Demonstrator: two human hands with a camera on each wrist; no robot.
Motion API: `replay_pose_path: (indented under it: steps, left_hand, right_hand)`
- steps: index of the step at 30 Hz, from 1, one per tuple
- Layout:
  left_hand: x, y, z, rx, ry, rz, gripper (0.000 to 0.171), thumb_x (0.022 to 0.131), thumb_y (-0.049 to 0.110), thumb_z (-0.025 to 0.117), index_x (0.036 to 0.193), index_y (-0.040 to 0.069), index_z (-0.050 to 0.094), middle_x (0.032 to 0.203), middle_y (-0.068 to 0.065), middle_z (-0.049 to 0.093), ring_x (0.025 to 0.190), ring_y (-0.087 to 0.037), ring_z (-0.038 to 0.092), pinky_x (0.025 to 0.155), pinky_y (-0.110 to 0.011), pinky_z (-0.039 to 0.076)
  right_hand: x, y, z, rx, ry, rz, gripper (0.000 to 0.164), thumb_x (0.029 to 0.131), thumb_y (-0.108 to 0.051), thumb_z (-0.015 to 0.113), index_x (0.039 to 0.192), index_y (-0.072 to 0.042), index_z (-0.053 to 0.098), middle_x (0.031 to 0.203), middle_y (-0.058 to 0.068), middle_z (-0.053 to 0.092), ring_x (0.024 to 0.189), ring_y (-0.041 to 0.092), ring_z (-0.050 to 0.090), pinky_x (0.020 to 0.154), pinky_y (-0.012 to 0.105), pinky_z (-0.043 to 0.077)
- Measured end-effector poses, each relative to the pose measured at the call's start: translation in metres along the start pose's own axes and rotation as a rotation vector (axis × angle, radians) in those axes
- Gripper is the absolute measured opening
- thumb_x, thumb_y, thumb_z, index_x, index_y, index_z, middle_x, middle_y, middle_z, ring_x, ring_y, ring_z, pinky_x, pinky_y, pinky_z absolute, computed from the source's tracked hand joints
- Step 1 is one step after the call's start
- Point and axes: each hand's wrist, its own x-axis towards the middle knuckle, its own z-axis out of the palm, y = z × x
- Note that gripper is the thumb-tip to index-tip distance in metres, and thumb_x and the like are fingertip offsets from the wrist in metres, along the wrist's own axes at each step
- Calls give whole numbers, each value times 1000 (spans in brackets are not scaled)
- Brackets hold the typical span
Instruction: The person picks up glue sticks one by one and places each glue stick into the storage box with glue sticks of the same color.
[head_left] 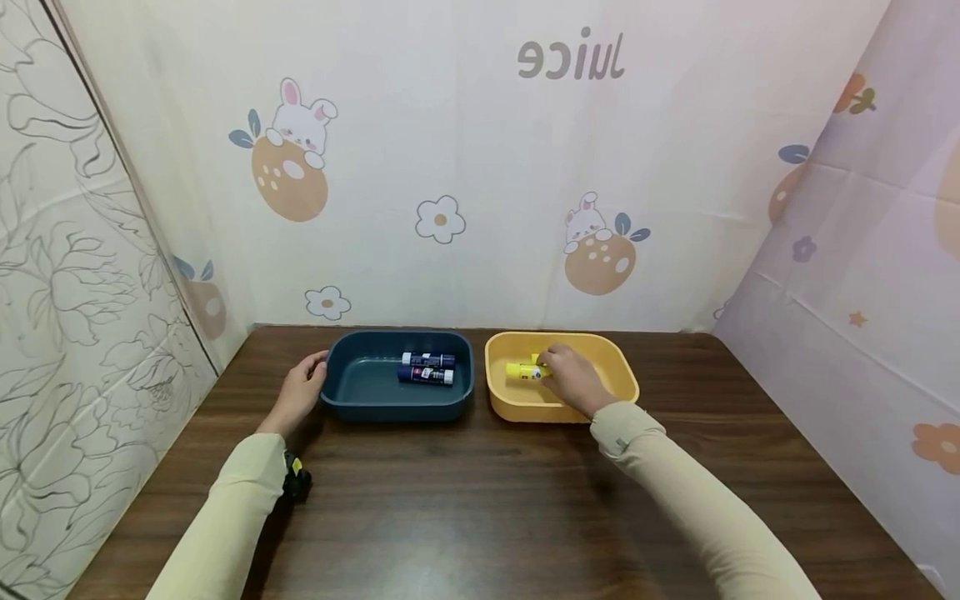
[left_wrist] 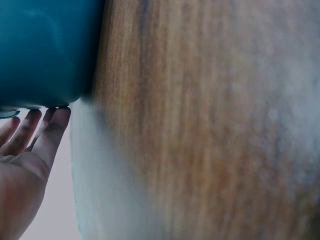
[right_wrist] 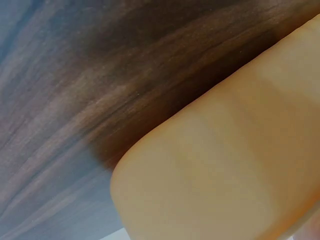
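Observation:
A dark blue basin point(head_left: 397, 412) holds two dark blue glue sticks with white ends, one glue stick point(head_left: 428, 360) lying behind the other glue stick point(head_left: 425, 376). My left hand point(head_left: 302, 387) touches the basin's left side. In the left wrist view, the left hand's fingers point(left_wrist: 59, 120) are nearly straight, their tips against the blue basin's outer wall point(left_wrist: 45, 60). Inside the yellow basin point(head_left: 536, 412), my right hand point(head_left: 573, 377) grips the right end of a yellow glue stick point(head_left: 522, 371). Another yellow piece point(head_left: 537, 358) shows behind it, mostly hidden by the fingers.
Both basins stand side by side near the back edge of a dark wooden table point(head_left: 450, 500), with a narrow gap between them. A printed curtain point(head_left: 465, 275) hangs just behind. A black wrist device point(head_left: 297, 479) sits at my left cuff.

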Motion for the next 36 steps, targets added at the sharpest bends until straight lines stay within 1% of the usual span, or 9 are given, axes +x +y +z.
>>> replay_pose_path:
  steps: [2, 7, 10, 16, 24, 28, 36]
  left_hand:
    - [0, -1, 0, 4, 6, -3, 50, 105, 25, 29, 145, -5, 30, 144, -29, 35, 130, -40, 35, 104, -53, 31]
    - [-1, 0, 0, 2, 6, 10, 49, 105, 24, 29, 145, -5, 30, 143, -29, 36, 130, -40, 35, 104, -53, 31]
    - [-2, 0, 0, 6, 10, 12, 49, 105, 23, 30, 145, -5, 31, 143, -29, 36, 130, -40, 35, 104, -54, 31]
    - [-1, 0, 0, 14, 13, 21, 48, 105, 22, 30, 144, -6, 32, 142, -30, 37, 129, -41, 36, 104, -54, 32]
    - [0, -1, -1, -3, 13, 20, 48, 105, 23, 30, 144, -5, 32, 143, -29, 36, 130, -41, 36, 104, -54, 32]
    - [0, 1, -1, -1, 12, 16, 49, 105, 23, 30, 144, -6, 31, 143, -29, 36, 130, -41, 35, 104, -54, 31]
    - [-1, 1, 0, 3, 9, -13, 49, 105, 23, 29, 145, -5, 30, 145, -29, 34, 132, -40, 33, 106, -53, 30]
  right_hand:
    - [2, 0, 1, -2, -17, 9, 28, 74, -7, 81, 99, 0, 69, 91, 10, 60, 83, 26, 59, 67, 38, 52]
    - [7, -1, 5, 10, -76, 74, 28, 76, -8, 79, 101, 0, 69, 91, 10, 60, 82, 25, 58, 66, 38, 51]
    - [9, -1, 7, 18, -107, 91, 28, 77, -10, 79, 101, 0, 69, 92, 10, 60, 83, 25, 58, 68, 38, 51]
    - [11, 2, 12, 15, -152, 89, 29, 77, -11, 80, 102, 0, 70, 94, 11, 61, 85, 26, 59, 71, 40, 52]
    - [16, 5, 14, 51, -213, 80, 30, 80, -13, 78, 106, 0, 69, 97, 12, 62, 87, 26, 61, 74, 39, 52]
    - [16, 8, 16, 63, -228, 59, 29, 81, -12, 77, 106, 0, 69, 95, 12, 61, 85, 26, 61, 74, 39, 52]
    - [15, 11, 19, 78, -244, 61, 30, 81, -11, 76, 108, 1, 68, 100, 14, 62, 88, 26, 61, 77, 40, 51]
